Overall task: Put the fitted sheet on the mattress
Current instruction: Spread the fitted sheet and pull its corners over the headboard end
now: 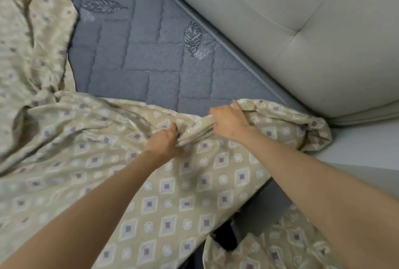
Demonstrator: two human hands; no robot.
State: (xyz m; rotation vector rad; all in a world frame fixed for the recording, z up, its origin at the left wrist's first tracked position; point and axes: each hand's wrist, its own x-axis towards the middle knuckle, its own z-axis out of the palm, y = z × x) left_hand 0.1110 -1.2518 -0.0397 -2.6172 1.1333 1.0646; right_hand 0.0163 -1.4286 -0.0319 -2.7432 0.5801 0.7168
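Note:
A beige fitted sheet (177, 195) with purple diamonds and pale circles lies rumpled over the near and left parts of a grey quilted mattress (146, 59). The mattress shows bare in the middle and far part, with stitched leaf motifs. My left hand (164, 139) is closed on a bunched fold of the sheet near its far edge. My right hand (228, 121) grips the same gathered edge just to the right, close to the mattress corner. A bundle of sheet hangs past my right hand over the corner.
A padded cream headboard (302, 31) runs along the mattress's right side. A pale floor strip (367, 152) lies beyond the corner at right. More sheet (280, 247) hangs below the mattress edge at bottom right, beside a dark gap.

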